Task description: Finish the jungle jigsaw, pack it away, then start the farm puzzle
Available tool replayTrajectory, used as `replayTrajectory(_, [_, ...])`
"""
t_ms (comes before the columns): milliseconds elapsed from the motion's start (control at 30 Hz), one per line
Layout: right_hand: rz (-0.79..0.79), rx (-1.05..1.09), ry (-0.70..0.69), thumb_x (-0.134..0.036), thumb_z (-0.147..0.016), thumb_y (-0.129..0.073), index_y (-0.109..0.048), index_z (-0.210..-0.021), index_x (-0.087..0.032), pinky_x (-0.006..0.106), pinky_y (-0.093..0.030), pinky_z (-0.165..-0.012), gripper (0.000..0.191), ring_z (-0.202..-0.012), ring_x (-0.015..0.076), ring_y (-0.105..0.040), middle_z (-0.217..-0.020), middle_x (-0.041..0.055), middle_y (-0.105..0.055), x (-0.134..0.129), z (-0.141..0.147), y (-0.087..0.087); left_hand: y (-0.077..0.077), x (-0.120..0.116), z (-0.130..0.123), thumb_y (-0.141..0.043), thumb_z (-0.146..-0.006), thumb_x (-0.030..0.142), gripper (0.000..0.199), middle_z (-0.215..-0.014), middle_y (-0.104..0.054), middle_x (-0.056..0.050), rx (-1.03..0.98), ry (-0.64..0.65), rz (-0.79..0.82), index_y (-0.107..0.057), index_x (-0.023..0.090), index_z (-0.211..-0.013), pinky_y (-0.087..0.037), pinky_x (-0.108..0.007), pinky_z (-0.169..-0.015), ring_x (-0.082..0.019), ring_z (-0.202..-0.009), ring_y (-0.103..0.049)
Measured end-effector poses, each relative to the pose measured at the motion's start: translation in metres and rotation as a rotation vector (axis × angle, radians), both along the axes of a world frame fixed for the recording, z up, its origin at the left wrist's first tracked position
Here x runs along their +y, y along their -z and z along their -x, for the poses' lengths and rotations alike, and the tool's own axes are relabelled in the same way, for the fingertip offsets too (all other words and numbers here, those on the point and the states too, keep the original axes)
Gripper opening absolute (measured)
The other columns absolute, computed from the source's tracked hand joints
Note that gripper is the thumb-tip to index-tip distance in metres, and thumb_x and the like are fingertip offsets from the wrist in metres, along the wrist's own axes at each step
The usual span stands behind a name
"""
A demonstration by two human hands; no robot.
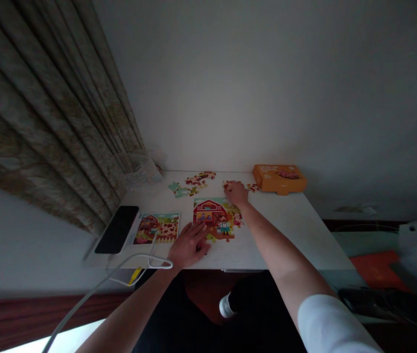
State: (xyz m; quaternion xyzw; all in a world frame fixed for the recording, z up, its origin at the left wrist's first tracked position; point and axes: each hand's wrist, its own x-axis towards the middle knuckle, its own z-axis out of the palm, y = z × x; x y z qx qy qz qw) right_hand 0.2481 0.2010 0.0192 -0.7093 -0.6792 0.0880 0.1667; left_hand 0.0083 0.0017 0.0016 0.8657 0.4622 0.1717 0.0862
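Because the part-built puzzle lies loose in the middle of the table, we would worry most about a careless sweep of a hand breaking its ragged edge apart. Our left hand is open, fingers spread, with the fingertips over the puzzle's lower-left edge, so pressing or sliding it could shift the pieces there. Our right hand reaches past the puzzle to the far side, fingers curled down onto loose pieces; we cannot tell whether it grips one.

The white cable loops close to our left wrist and could snag, dragging the picture card or the phone beside it. Pieces near the far edge could also slip behind the table, and the dim light makes their small shapes hard to read.

Counting, we find two hands, one puzzle, one card, one phone and one orange box at the far right corner. Loose pieces lie in about four groups along the far side: a green group, a red-and-yellow run, the group under our right hand and a small one by the box. We cannot count them singly, as some overlap and they are too small to separate.
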Motion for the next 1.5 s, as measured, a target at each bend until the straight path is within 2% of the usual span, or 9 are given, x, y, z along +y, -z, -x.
replayTrajectory(167, [-0.041,0.025,0.01,-0.033,-0.088,-0.071,-0.062,-0.13,-0.015,0.041,-0.049,-0.097,0.047,-0.115,0.033,-0.065,-0.121,0.019,-0.07,0.006,-0.005,0.004,-0.001,0.001,0.0,-0.061,-0.097,0.034,0.052,-0.155,-0.055,-0.012,-0.001,0.003,0.016,-0.058,0.021,-0.147,-0.036,-0.055,-0.124,-0.03,-0.146,-0.049])
replayTrajectory(333, [-0.255,0.166,-0.076,-0.039,-0.085,-0.074,-0.063,-0.119,-0.017,0.041,-0.05,-0.095,0.042,-0.108,0.0307,-0.066,-0.113,0.0149,-0.072,-0.003,-0.02,0.016,-0.003,0.0,-0.001,-0.061,-0.097,0.034,0.052,-0.155,-0.055,-0.011,0.02,-0.01,0.02,-0.058,0.02,-0.148,-0.035,-0.054,-0.125,-0.029,-0.146,-0.048])
replayTrajectory(500, [-0.44,0.293,-0.127,-0.044,-0.083,-0.076,-0.064,-0.11,-0.019,0.045,-0.052,-0.095,0.039,-0.104,0.0299,-0.065,-0.109,0.0123,-0.071,-0.048,-0.047,0.031,-0.002,0.0,-0.001,-0.062,-0.096,0.034,0.051,-0.154,-0.056,-0.011,0.029,-0.015,-0.006,-0.06,0.019,-0.146,-0.036,-0.054,-0.124,-0.03,-0.146,-0.048])
replayTrajectory(767, [-0.52,0.41,-0.073,-0.059,-0.084,-0.074,-0.062,-0.102,-0.022,0.042,-0.055,-0.088,0.043,-0.094,0.0265,-0.065,-0.101,0.0099,-0.069,-0.134,-0.071,0.043,0.003,0.0,-0.002,-0.057,-0.099,0.036,0.051,-0.153,-0.056,-0.014,0.019,0.001,-0.037,-0.059,0.019,-0.147,-0.036,-0.055,-0.123,-0.031,-0.145,-0.049])
replayTrajectory(933, [-0.56,0.375,-0.102,-0.056,-0.089,-0.071,-0.06,-0.104,-0.022,0.041,-0.056,-0.086,0.038,-0.094,0.0254,-0.065,-0.104,0.0106,-0.067,-0.148,-0.067,0.042,0.002,0.0,0.002,-0.055,-0.1,0.037,0.051,-0.151,-0.058,-0.014,-0.021,0.008,-0.047,-0.057,0.02,-0.148,-0.037,-0.056,-0.123,-0.031,-0.142,-0.052])
replayTrajectory(1067, [-0.588,0.325,-0.159,-0.048,-0.091,-0.07,-0.059,-0.108,-0.023,0.04,-0.057,-0.085,0.033,-0.094,0.0253,-0.065,-0.105,0.0098,-0.067,-0.15,-0.063,0.036,0.001,0.0,-0.001,-0.055,-0.101,0.032,0.039,-0.142,-0.065,-0.013,-0.186,-0.022,-0.077,-0.064,0.023,-0.137,-0.045,-0.052,-0.118,-0.029,-0.134,-0.059])
replayTrajectory(1233, [-0.611,0.271,-0.231,-0.042,-0.091,-0.071,-0.057,-0.106,-0.024,0.041,-0.057,-0.086,0.027,-0.096,0.0261,-0.066,-0.101,0.0084,-0.067,-0.157,-0.061,0.031,-0.005,0.011,-0.05,-0.057,-0.098,0.025,0.033,-0.127,-0.071,-0.011,-0.526,-0.169,0.013,-0.064,0.022,-0.131,-0.054,-0.044,-0.106,-0.025,-0.121,-0.067])
replayTrajectory(1400, [-0.591,0.284,-0.289,-0.041,-0.09,-0.072,-0.054,-0.108,-0.024,0.04,-0.058,-0.082,0.03,-0.091,0.0252,-0.067,-0.099,0.0076,-0.066,-0.161,-0.059,0.031,-0.019,0.042,-0.12,-0.065,-0.094,0.022,0.044,-0.117,-0.075,-0.012,-0.751,-0.33,0.356,-0.057,0.019,-0.137,-0.059,-0.036,-0.092,-0.021,-0.103,-0.073])
replayTrajectory(1500, [-0.584,0.288,-0.283,-0.042,-0.09,-0.072,-0.053,-0.111,-0.024,0.041,-0.059,-0.08,0.033,-0.094,0.0269,-0.067,-0.103,0.0088,-0.065,-0.16,-0.06,0.032,-0.023,0.059,-0.144,-0.061,-0.096,0.023,0.038,-0.106,-0.077,-0.011,-0.798,-0.389,0.544,-0.06,0.014,-0.134,-0.061,-0.03,-0.077,-0.019,-0.086,-0.075])
